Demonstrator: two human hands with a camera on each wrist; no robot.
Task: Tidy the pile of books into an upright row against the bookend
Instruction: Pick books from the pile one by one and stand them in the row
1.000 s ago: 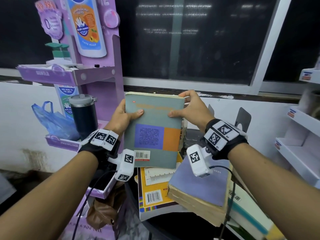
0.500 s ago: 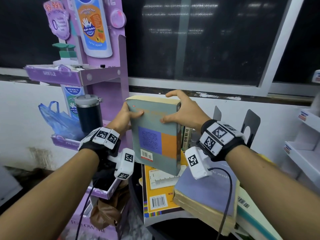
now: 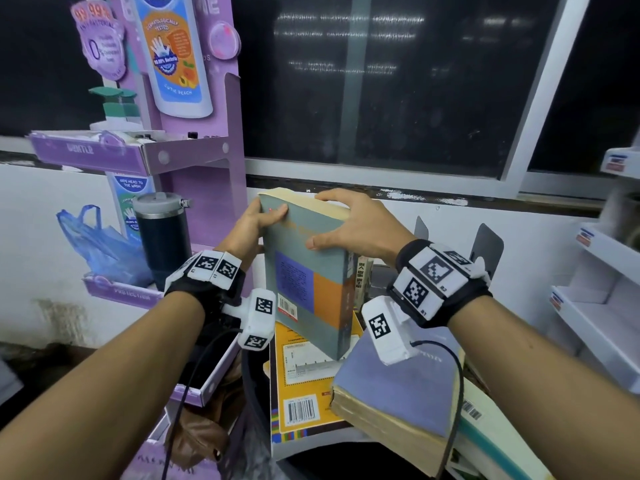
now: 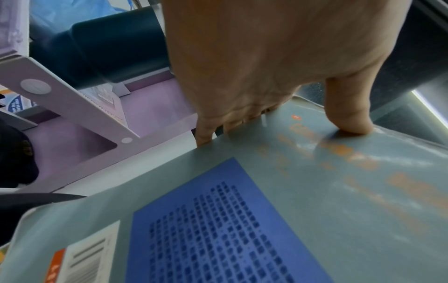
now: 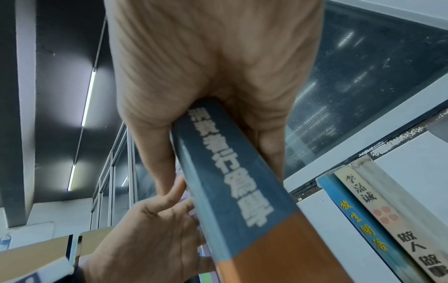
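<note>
Held book: grey-green book (image 3: 304,271) with blue and orange panels, upright, raised above the pile, tilted slightly.
Left hand (image 3: 247,230): grips the book's upper left edge, thumb pressed on the cover, fingers behind.
Right hand (image 3: 349,225): clamps the top right corner, thumb on the cover, fingers curled over the page edge.
Pile: yellow book (image 3: 304,386) lies flat on the table beneath; lavender book (image 3: 394,386) lies flat just beside it, overlapping its right edge.
Bookend: dark metal bookend (image 3: 486,245) stands behind the right wrist, near the wall.
Standing books (image 5: 378,216): upright row just right of the held book.
Head view only: the pile, the bookend, a dark tumbler (image 3: 162,237) on the purple display stand (image 3: 207,150).
Left wrist view only: barcode sticker (image 4: 89,254) and the blue text block on the cover.
Right wrist view only: spine lettering of the held book and of two standing spines.
</note>
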